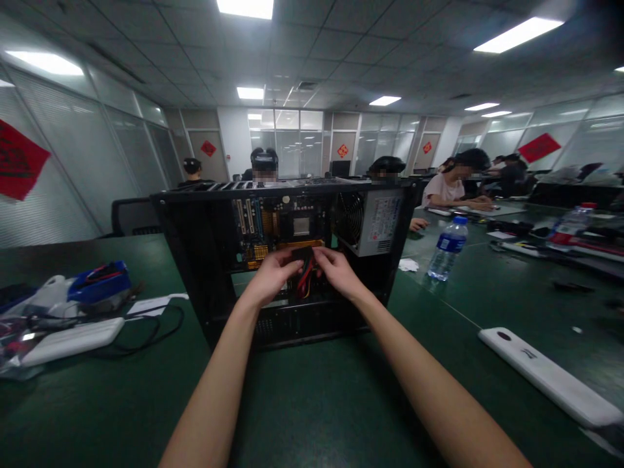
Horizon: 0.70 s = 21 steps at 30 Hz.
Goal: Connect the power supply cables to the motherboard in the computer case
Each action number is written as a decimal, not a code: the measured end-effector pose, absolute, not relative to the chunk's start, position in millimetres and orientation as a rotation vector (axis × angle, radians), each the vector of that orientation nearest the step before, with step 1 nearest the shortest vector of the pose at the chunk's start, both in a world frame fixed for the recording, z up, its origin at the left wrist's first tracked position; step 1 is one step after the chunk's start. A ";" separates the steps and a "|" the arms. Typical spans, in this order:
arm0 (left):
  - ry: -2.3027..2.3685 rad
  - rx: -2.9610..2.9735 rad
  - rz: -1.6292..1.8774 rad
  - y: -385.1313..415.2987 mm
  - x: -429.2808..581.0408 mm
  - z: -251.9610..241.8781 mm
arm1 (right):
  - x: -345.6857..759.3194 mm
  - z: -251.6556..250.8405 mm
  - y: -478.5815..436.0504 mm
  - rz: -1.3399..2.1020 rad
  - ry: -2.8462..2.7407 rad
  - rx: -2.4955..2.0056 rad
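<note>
An open black computer case (188, 260) stands on the green table in front of me. Both hands reach into its open side, around a bundle of red and black power cables (304, 286) with a dark piece at its top. My left hand (273, 276) pinches the bundle from the left, thumb and fingers closed. From the right, my right hand (337, 270) closes on the same bundle. Behind them sits the motherboard (283, 221), partly hidden by my hands. A silver power supply (383, 224) with a fan fills the upper right corner.
A water bottle (447, 248) and a white elongated device (546, 374) stand on the right. At left lie a blue pouch (100, 284), a white device (73, 341) and black cables. Several people sit beyond the case; one co-worker's hand (418, 224) shows at its right.
</note>
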<state>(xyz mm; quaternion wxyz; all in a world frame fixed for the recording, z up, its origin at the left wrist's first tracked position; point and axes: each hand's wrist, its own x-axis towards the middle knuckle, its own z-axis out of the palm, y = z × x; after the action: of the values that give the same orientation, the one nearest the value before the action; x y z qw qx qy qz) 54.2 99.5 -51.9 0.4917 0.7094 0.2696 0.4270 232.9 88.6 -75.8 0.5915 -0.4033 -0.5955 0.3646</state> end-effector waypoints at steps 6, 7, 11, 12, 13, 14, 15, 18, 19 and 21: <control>0.667 2.150 1.145 81.5 54.7 -33.1 | 238.4 -75.4 74.8 0.839 -1.375 -0.760; 0.676 2.213 1.145 78.7 55.5 -31.2 | 238.9 -74.9 74.2 0.842 -1.380 -0.751; 0.736 2.282 1.110 75.3 58.8 -30.4 | 239.4 -75.4 76.7 0.862 -1.403 -0.754; 0.744 2.257 1.088 76.9 59.8 -32.0 | 239.5 -76.8 78.1 0.875 -1.395 -0.750; 0.747 2.216 1.078 79.2 60.7 -34.2 | 239.8 -78.5 79.5 0.892 -1.376 -0.740; 0.758 2.161 1.088 82.1 61.4 -36.7 | 240.1 -80.5 80.7 0.911 -1.350 -0.727; 0.784 2.099 1.110 85.4 62.0 -39.4 | 240.6 -82.5 81.6 0.929 -1.316 -0.721; 1.003 1.988 1.169 94.7 62.1 -47.0 | 242.1 -86.1 81.4 0.971 -1.213 -0.754; 1.110 2.011 1.140 97.1 62.4 -49.4 | 242.5 -86.3 80.6 0.988 -1.193 -0.766; 1.294 2.108 1.009 100.9 65.2 -54.5 | 242.9 -85.5 78.5 1.023 -1.176 -0.764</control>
<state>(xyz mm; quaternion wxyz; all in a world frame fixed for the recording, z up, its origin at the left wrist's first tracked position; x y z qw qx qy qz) 65.2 100.9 -54.5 0.2327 0.7674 0.4712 0.3673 242.9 78.5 -85.5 0.6463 -0.3357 -0.5171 0.4496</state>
